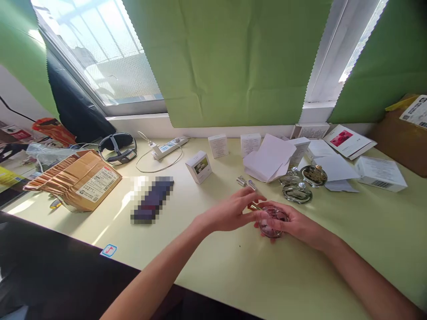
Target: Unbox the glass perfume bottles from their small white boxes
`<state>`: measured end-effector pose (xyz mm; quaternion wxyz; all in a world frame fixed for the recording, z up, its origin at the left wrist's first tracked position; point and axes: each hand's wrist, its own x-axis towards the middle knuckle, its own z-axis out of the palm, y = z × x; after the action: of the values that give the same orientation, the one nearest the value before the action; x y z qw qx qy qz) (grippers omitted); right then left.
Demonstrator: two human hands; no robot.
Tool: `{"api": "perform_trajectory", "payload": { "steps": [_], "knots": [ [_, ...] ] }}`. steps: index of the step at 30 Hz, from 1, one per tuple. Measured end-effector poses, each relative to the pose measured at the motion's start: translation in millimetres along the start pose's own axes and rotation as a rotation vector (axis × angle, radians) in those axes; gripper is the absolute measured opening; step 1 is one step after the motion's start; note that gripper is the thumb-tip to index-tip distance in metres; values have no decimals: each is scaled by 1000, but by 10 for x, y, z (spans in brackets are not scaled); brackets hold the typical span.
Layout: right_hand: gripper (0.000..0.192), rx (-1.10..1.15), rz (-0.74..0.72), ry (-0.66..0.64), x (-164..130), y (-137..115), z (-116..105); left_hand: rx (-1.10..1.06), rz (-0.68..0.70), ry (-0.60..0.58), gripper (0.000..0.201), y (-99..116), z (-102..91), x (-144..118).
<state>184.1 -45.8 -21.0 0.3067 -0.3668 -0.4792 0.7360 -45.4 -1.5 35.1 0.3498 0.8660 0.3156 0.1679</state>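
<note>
— What's nearest?

— The right hand (293,224) cups a small round pinkish glass bottle (272,222) just above the pale desk (233,266); the left hand (233,213) meets it from the side, fingers closed around its gold top (254,206).

— Anything inside?

— Pink-tinted, but whether it's liquid I can't tell.

— Beyond that?

— Two flat clear glass bottles (297,192) with silver stoppers, plus a darker one (314,174) (all beside loose white papers (268,158)). Small white boxes (199,166) stand farther back, print too small to read. Far left, a torn brown parcel (78,180) carries a shipping label, illegible.
</note>
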Motion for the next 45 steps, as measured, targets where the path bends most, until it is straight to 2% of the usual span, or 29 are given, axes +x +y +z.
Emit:
{"api": "perform_trajectory", "payload": {
  "steps": [2, 6, 8, 10, 13, 15, 17, 19, 21, 23, 24, 27, 29, 31, 33, 36, 39, 42, 45],
  "knots": [
    [56, 5, 4, -6, -11, 0, -8, 133, 92, -94, 38, 9, 34, -98],
    [52, 16, 2, -12, 6, 36, -10, 344, 180, -74, 36, 4, 42, -100],
    [51, -14, -25, 31, 34, 61, 18, 393, 186, -46, 30, -2, 23, -56],
    [51, -73, -81, 115, 69, 84, 55, 375, 61, 70, 28, -23, -43, -17],
    [48, -153, -163, 251, 115, 107, 81, 230, -294, 388, 39, -122, -223, 15],
    [49, -147, -185, 294, 135, 113, 71, 117, -409, 491, 42, -240, -320, 34],
    [51, -134, -192, 288, 149, 118, 49, -7, -421, 450, 43, -367, -334, 63],
    [52, -136, -194, 275, 159, 126, 27, -87, -423, 396, 53, -454, -261, 92],
    [52, -133, -196, 268, 169, 136, 10, -40, -394, 422, 60, -464, -146, 102],
    [53, -122, -194, 274, 173, 140, -4, 72, -263, 452, 56, -395, -45, 83],
    [53, -124, -187, 277, 171, 137, -9, 110, -162, 411, 52, -343, -12, 66],
    [50, -162, -170, 231, 151, 106, -20, 178, 147, 130, 35, -193, 21, 23],
    [48, -182, -165, 141, 132, 82, -18, 269, 266, 25, 28, -149, 10, 24],
    [47, -185, -160, 81, 122, 70, -6, 415, 329, 30, 24, -152, 0, 49],
    [48, -202, -159, 113, 127, 79, 21, 583, 360, 54, 24, -174, 2, 78],
    [48, -261, -184, 232, 150, 110, 86, 775, 331, 91, 28, -186, 28, 101],
    [46, -346, -226, 296, 160, 120, 173, 868, 239, 105, 25, -141, 65, 94],
    [40, -484, -306, 325, 153, 96, 269, 878, 85, 91, 18, -28, 86, 77],
    [33, -596, -396, 352, 154, 84, 350, 814, -140, 62, 16, 142, 73, 70]
  ]
}}
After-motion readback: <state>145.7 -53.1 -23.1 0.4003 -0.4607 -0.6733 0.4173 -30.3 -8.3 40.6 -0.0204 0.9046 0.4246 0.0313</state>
